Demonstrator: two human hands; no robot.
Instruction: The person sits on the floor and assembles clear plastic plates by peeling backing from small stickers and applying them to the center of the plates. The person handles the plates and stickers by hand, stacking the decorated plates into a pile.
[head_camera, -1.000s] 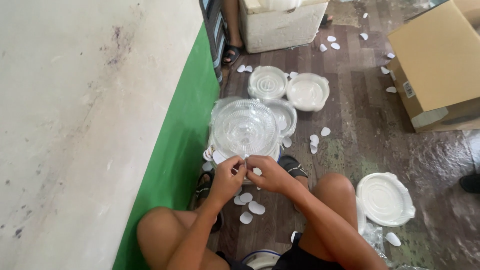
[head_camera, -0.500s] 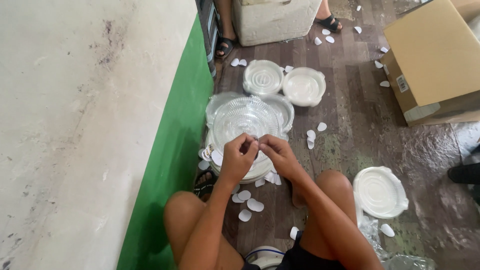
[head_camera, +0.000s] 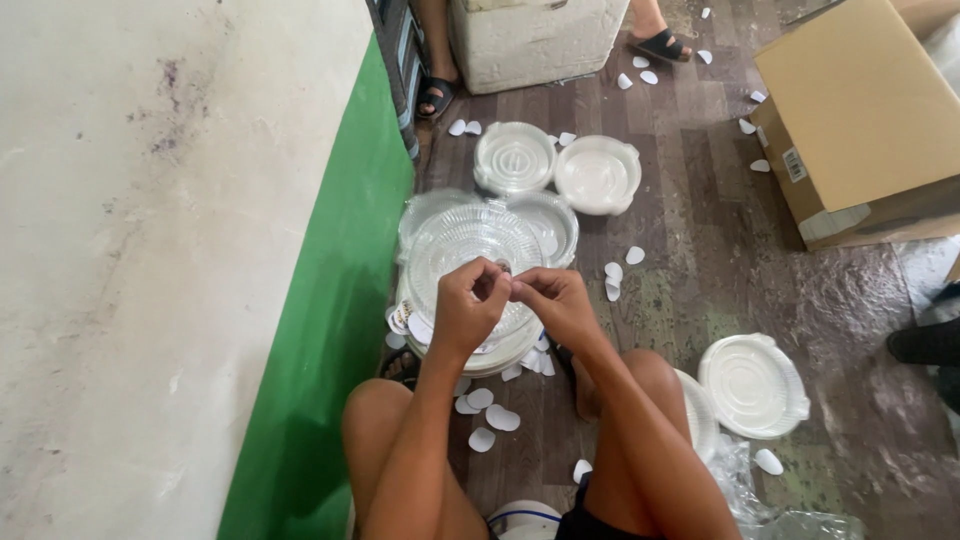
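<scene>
Floor clutter around the work spot

A cardboard box (head_camera: 862, 110) sits at the far right, a white foam box (head_camera: 535, 40) ahead, white paper petals (head_camera: 492, 418) lie scattered over the dark plank floor (head_camera: 700, 230), beside a green-based wall (head_camera: 320, 330).

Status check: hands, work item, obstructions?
Left hand and right hand pinch a small white sticker together. Beneath them: stack of clear round plastic lids. Loose white paper ovals litter the floor.

Bright, even daylight fills the sharp view, soft shadows lie under the knees, and glare shines on the wet floor (head_camera: 850, 290) at right.
</scene>
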